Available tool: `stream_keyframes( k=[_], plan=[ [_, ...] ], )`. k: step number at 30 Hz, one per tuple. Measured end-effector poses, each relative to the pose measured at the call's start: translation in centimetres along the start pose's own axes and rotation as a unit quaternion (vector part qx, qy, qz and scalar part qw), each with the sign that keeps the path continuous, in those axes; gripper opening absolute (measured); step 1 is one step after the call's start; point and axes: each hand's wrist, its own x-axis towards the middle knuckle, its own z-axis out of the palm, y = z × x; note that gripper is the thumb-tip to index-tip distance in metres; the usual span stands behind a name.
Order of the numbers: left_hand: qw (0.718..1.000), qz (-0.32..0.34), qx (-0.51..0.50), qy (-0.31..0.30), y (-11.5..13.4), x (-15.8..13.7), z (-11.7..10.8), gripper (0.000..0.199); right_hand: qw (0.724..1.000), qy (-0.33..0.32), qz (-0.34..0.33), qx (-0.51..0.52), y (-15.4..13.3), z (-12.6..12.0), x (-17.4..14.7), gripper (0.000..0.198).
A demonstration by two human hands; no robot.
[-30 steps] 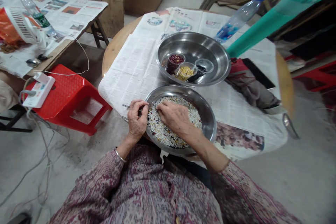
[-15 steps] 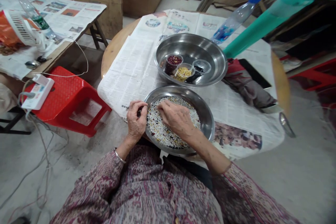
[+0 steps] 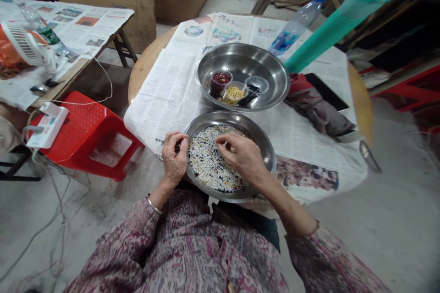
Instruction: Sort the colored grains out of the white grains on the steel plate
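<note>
A steel bowl [image 3: 266,146] in front of me holds a spread of mixed grains [image 3: 213,165], mostly white with yellow, dark and a few red bits. At its left rim my left hand [image 3: 174,156] is curled closed, with something dark reddish showing inside its fingers. Over the grains, my right hand [image 3: 240,153] has thumb and forefinger drawn together in a pinch; whatever is between the tips is too small to make out. Behind, a larger steel basin [image 3: 275,66] holds a cup of red beans [image 3: 220,82], a cup of yellow kernels [image 3: 234,94] and a cup with black grains [image 3: 255,89].
Newspaper [image 3: 161,82] covers the round table. A bottle with a blue cap [image 3: 295,27], a long green tube [image 3: 340,25] and a dark cloth bundle [image 3: 314,110] lie to the right. On the left stands a red stool [image 3: 92,132] bearing a power strip [image 3: 48,126].
My right hand has shifted to the right and lifted a little off the grains, its pinch now more visible. The left hand stays curled at the rim. The whole view has shifted slightly.
</note>
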Motion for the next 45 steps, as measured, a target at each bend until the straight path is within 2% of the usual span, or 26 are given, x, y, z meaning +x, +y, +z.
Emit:
stream_keyframes(
  k=[3, 6, 9, 13, 17, 21, 25, 29, 38, 45],
  plan=[
    [1.000, 0.003, 0.004, 0.000, 0.0, 0.0, 0.0, 0.010, 0.996, -0.023, -0.063, -0.067, -1.2, 0.7, 0.9, 0.016],
    [1.000, 0.005, 0.003, 0.000, 0.0, 0.0, 0.0, 0.010, 0.982, -0.052, -0.096, -0.155, -1.9, 1.5, 1.8, 0.021],
    [1.000, 0.002, 0.006, 0.000, -0.1, 0.0, 0.0, 0.010, 0.970, -0.075, -0.099, -0.211, -2.0, 2.3, 2.4, 0.026],
    [1.000, 0.001, 0.006, -0.001, -0.1, -0.1, 0.1, 0.010, 0.968, -0.079, -0.088, -0.220, -2.0, 2.8, 2.6, 0.025],
    [1.000, 0.003, 0.000, 0.001, 0.0, -0.1, 0.0, 0.010, 0.981, -0.061, -0.080, -0.168, -2.1, 2.4, 2.2, 0.023],
    [1.000, -0.003, -0.001, 0.000, 0.1, -0.1, 0.0, 0.010, 1.000, -0.003, -0.019, -0.014, -1.3, 1.0, 1.3, 0.018],
    [1.000, 0.000, -0.002, 0.001, 0.0, -0.1, 0.0, 0.010, 0.983, 0.021, 0.109, 0.148, 1.0, -0.6, 0.1, 0.014],
    [1.000, 0.005, -0.001, 0.001, 0.0, 0.0, 0.0, 0.011, 0.974, 0.038, 0.154, 0.163, 2.6, -1.4, -0.8, 0.013],
    [1.000, -0.007, 0.005, -0.002, 0.3, 0.1, 0.0, 0.010, 0.994, 0.008, 0.078, 0.080, 1.5, -0.1, 0.7, 0.017],
    [1.000, 0.007, 0.005, -0.002, 0.1, 0.1, 0.0, 0.010, 0.998, -0.004, 0.027, -0.054, 1.6, 1.0, 1.7, 0.020]
  ],
)
